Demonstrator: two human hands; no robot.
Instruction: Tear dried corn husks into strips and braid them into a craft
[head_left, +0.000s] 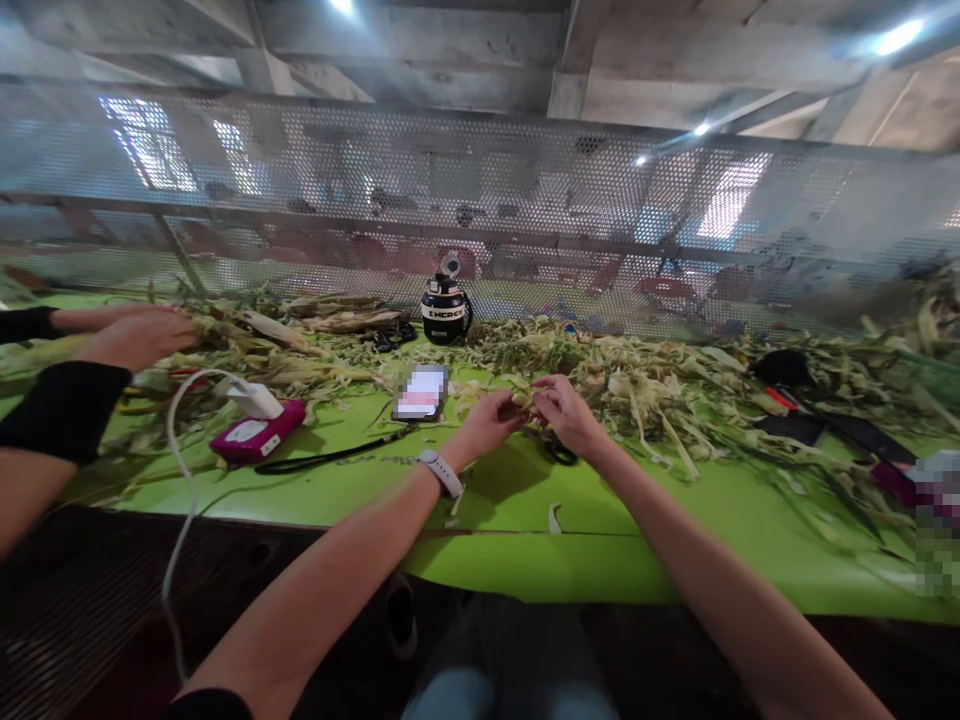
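My left hand (491, 420) and my right hand (566, 410) meet over the green table (517, 520), fingers pinched together on a small piece of corn husk (525, 400). A pale watch sits on my left wrist (440, 472). A heap of husks and leaves (660, 390) lies just beyond my hands and spreads to the right. A phone (421, 392) lies flat to the left of my left hand.
A co-worker's hands (139, 335) in black sleeves work among husks at the far left. A pink power bank (259, 435) with a white plug and cable lies nearby. A black jug (445, 308) stands before the perforated metal screen (525, 210). Dark objects (810, 420) lie at right.
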